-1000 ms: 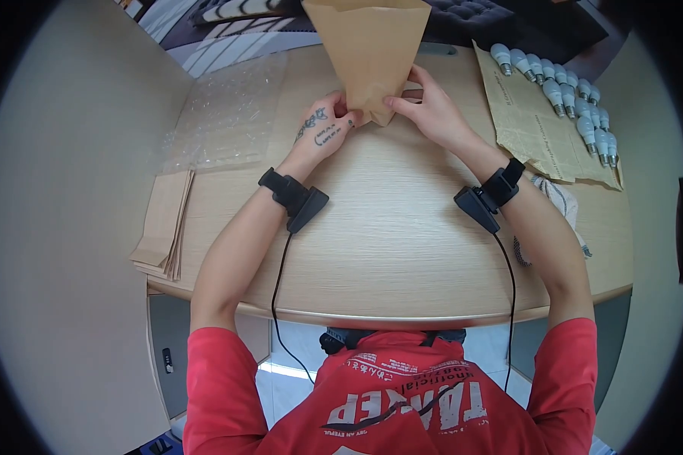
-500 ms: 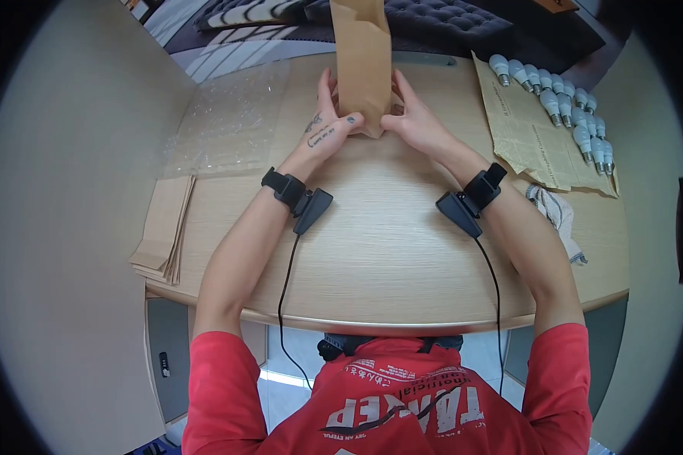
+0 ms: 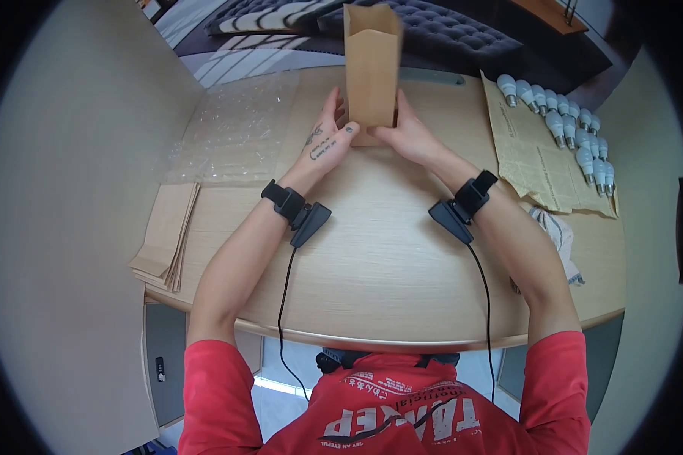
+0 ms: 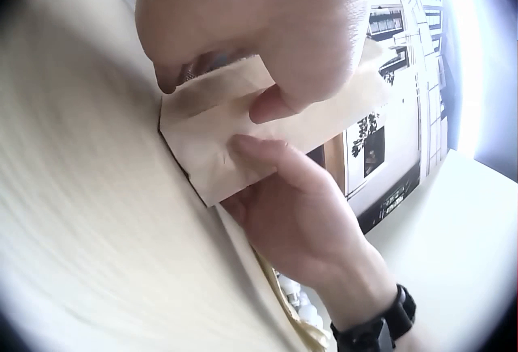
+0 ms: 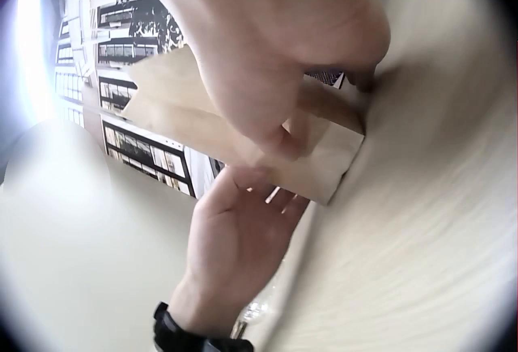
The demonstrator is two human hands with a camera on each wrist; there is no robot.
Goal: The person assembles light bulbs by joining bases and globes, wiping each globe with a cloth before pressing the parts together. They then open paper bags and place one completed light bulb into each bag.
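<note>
Bag (image 3: 372,83) stands upright on the tabletop (image 3: 372,250), left of the bulbs (image 3: 555,123), its lower end held in the grip of left hand (image 3: 328,142) and right hand (image 3: 415,139). Squaring its base seems the step in hand, and the next move calls for even pressure; it looks brown, tall and open-topped.

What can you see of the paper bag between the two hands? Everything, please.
The bag is plain tan, apparently kraft paper, tall and narrow, with creased faces. It stands upright, its base at the desk, toward the far side. The mouth is at the top and open, its near edge lower than the back. The left hand and right hand hold it low, one on each side, thumbs pressing the near face. What is inside, if anything, can't be seen.
</note>
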